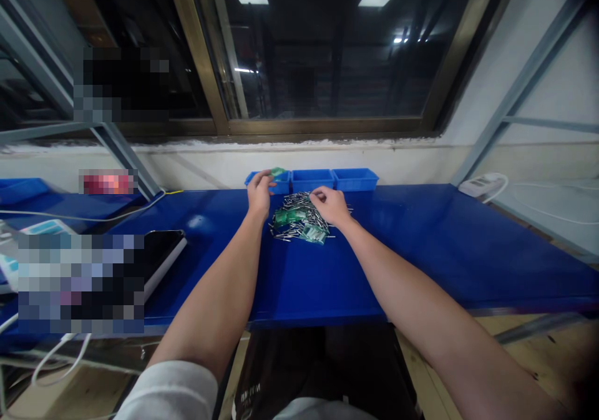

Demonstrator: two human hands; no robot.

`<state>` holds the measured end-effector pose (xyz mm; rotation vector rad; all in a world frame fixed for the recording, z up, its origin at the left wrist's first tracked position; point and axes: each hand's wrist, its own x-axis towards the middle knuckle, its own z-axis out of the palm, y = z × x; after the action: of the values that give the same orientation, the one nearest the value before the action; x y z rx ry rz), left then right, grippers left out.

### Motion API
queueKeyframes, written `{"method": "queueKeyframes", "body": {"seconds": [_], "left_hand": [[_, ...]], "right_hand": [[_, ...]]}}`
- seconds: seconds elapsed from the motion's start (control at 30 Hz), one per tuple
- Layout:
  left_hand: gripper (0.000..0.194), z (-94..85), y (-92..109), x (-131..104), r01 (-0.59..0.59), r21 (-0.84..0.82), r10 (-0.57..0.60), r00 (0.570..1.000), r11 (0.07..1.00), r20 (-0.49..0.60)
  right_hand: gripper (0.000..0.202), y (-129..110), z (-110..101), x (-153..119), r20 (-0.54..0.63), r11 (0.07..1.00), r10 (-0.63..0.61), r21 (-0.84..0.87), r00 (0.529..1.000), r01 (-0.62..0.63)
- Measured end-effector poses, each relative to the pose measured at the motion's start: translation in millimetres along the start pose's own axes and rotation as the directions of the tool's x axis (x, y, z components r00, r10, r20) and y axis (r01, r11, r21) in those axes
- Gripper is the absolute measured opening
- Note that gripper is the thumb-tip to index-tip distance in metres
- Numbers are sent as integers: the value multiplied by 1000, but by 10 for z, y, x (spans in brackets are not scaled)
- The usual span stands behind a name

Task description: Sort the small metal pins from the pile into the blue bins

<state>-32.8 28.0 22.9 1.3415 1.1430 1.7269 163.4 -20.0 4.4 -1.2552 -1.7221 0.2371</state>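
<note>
My left hand (260, 191) is at the left blue bin (282, 187), its fingers apart beside a green packet (278, 173) at the bin's top. Whether the fingertips touch that packet is hard to make out. My right hand (331, 204) is closed, thumb and fingers pinched over the right side of a pile of thin metal pins (292, 228). Whatever lies between those fingertips is too small to name. Among the pins lie a green packet (289, 216) and a clear-green packet (313, 234) nearer to me.
Two more blue bins, a middle one (312, 180) and a right one (355, 180), stand against the wall. A black-topped device (163, 248) is on the left of the blue table (412, 239). A white power strip (482, 184) sits back right, near a metal frame post (496, 117).
</note>
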Motion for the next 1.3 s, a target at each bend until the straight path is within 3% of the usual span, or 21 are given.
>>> {"method": "queueKeyframes", "body": {"seconds": [0.13, 0.27, 0.33, 0.47, 0.57, 0.7, 1.03, 1.17, 1.3], "left_hand": [[58, 27, 10, -37, 131, -24, -128, 987, 991, 92], [51, 23, 9, -58, 133, 98, -144, 983, 986, 116], [41, 28, -7, -62, 47, 280, -86, 988, 959, 129], [30, 76, -73, -118, -202, 602, 27, 958, 772, 286], [33, 132, -123, -195, -354, 621, 52, 892, 699, 450], [29, 172, -181, -250, -461, 589, 34, 806, 664, 591], [27, 180, -143, -265, -479, 639, -8, 797, 601, 604], [27, 186, -120, -269, -492, 611, 37, 796, 620, 604], [26, 185, -132, -256, -464, 558, 69, 807, 687, 586]], "right_hand": [[23, 44, 10, 18, 25, 1000, -1, -20, 1000, 1], [23, 69, 12, 32, 43, 992, -5, -128, 999, 10], [27, 65, 13, 27, 57, 974, -18, -223, 998, 30], [44, 46, 28, 0, 141, 926, 66, -377, 988, -8], [47, 43, 50, -16, 249, 915, 123, -404, 961, -13], [43, 59, 79, -16, 261, 921, 110, -390, 959, 1], [36, 57, 73, 5, 241, 960, 18, -274, 970, 50], [44, 12, 78, -11, 172, 926, 107, -376, 979, -35], [45, -12, 76, -12, 226, 903, 200, -421, 953, -90]]}}
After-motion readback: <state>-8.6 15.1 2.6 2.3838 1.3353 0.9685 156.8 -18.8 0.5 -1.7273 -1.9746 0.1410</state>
